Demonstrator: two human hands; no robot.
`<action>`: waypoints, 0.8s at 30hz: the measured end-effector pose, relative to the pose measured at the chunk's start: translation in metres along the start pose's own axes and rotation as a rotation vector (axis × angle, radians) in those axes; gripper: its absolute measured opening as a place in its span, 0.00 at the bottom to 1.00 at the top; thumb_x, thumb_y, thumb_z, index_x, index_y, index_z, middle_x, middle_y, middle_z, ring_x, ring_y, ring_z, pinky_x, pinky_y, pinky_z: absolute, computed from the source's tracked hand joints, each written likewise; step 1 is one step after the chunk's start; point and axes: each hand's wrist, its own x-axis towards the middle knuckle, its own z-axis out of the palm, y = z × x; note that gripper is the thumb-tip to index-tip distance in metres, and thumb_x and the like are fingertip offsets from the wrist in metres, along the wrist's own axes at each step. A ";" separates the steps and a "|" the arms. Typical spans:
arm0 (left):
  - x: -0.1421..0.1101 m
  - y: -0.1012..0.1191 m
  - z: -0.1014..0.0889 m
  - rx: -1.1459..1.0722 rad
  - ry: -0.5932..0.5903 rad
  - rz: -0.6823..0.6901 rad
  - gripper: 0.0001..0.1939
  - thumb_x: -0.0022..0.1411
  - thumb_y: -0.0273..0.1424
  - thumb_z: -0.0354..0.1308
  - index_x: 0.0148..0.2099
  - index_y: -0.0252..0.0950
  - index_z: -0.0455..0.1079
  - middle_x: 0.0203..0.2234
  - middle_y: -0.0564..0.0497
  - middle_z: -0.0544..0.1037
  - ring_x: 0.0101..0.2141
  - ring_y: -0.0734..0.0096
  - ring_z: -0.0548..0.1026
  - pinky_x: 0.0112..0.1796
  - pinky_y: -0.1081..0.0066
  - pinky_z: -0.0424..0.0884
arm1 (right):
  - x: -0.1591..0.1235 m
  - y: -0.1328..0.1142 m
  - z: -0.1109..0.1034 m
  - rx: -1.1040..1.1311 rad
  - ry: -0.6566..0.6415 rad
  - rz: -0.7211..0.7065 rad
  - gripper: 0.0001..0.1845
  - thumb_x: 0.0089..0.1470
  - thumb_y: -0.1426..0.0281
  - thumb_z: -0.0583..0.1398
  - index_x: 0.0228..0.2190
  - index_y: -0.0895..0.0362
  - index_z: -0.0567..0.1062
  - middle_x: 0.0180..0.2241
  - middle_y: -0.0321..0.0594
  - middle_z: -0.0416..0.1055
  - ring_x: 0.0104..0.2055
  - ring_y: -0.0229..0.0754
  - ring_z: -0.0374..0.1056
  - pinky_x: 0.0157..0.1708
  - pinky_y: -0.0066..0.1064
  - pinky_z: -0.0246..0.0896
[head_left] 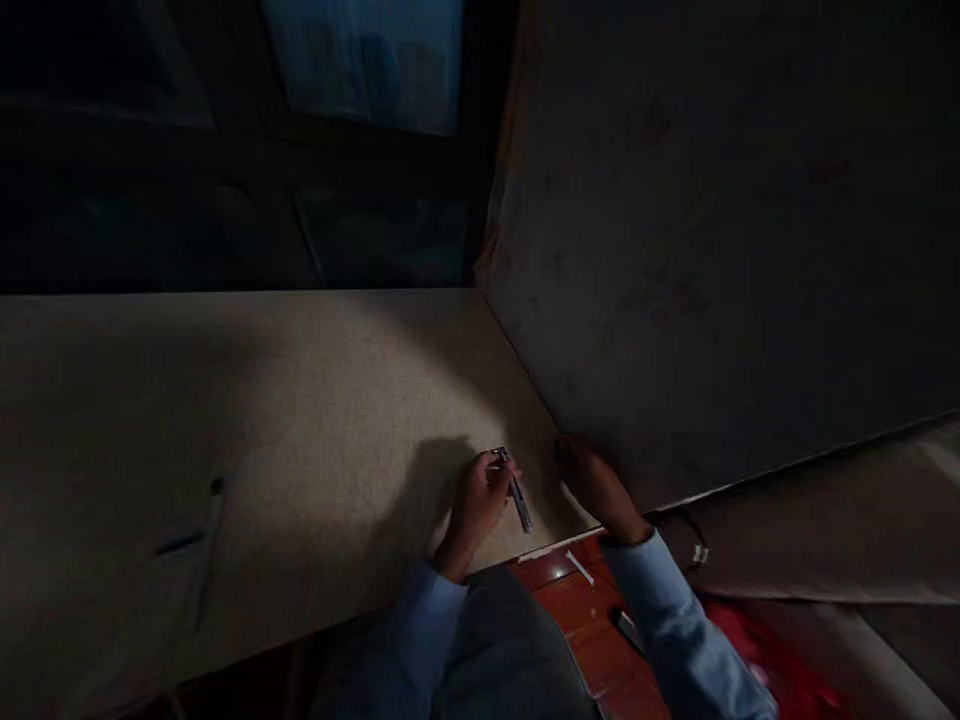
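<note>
- Step in hand: we judge it is handling, w/ L hand pinching the slim metal tool near its far end; exact type n/confirmed, light too poor.
- Location: tool is over the tabletop, nr the front edge, btwn L hand and R hand; surface contact can't be confirmed.
- Long axis: oblique; far end at L fingertips, free end pointing twd the front edge & slightly R.
- L fingers: closed on tool.
- R fingers: curled, beside the wall, apart from tool; too dark to tell if gripping anything.
- Next move: in our judgement, calls for a steady L pinch, free end showing no finger support.
</note>
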 end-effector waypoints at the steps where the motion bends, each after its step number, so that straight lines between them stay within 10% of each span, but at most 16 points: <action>1: 0.008 0.001 0.009 0.101 0.012 0.006 0.14 0.66 0.39 0.50 0.44 0.33 0.67 0.38 0.43 0.80 0.33 0.68 0.78 0.27 0.74 0.68 | 0.000 -0.004 -0.001 -0.007 -0.011 0.010 0.22 0.53 0.75 0.53 0.50 0.62 0.71 0.47 0.54 0.74 0.46 0.48 0.72 0.48 0.37 0.63; 12: 0.041 0.031 0.047 0.749 0.144 0.045 0.12 0.65 0.30 0.52 0.39 0.38 0.78 0.38 0.43 0.82 0.37 0.67 0.79 0.32 0.72 0.61 | -0.011 -0.026 -0.018 0.238 -0.009 0.169 0.23 0.55 0.58 0.57 0.48 0.60 0.72 0.36 0.47 0.77 0.34 0.45 0.74 0.33 0.32 0.66; 24: 0.045 0.024 0.042 0.704 0.157 0.040 0.11 0.65 0.31 0.54 0.38 0.37 0.79 0.37 0.44 0.82 0.37 0.69 0.79 0.32 0.74 0.61 | -0.026 -0.016 0.001 0.416 -0.026 0.238 0.29 0.51 0.52 0.64 0.48 0.58 0.73 0.36 0.44 0.77 0.37 0.46 0.74 0.37 0.33 0.66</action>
